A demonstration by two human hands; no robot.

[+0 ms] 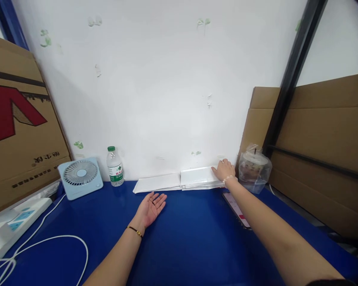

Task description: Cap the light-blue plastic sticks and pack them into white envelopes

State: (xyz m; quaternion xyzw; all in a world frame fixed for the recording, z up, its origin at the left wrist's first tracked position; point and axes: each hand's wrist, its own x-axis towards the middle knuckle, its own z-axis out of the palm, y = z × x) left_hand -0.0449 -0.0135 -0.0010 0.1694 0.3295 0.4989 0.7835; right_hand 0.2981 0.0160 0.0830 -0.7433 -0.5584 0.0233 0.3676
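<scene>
My left hand [150, 208] lies palm up above the blue table, fingers stretched and nothing in it. Just beyond its fingertips is the left stack of flat white sheets [158, 183]. To the right, touching that stack or nearly so, lies a second stack of glossy white sheets [198, 177] against the wall. My right hand [225, 171] is at this stack's right end, its fingers bent over the top sheet near the back edge. The fingertips are partly hidden. A phone [236, 209] with a lit screen lies under my right forearm.
A bottle of water [115, 167] and a light blue fan [81, 176] stand at the left. A power strip [20, 222] with white cables [68, 236] lies nearer. At the right is a bagged drink cup [253, 169]. Cardboard [325, 139] and a wall [167, 79] border the table [185, 242].
</scene>
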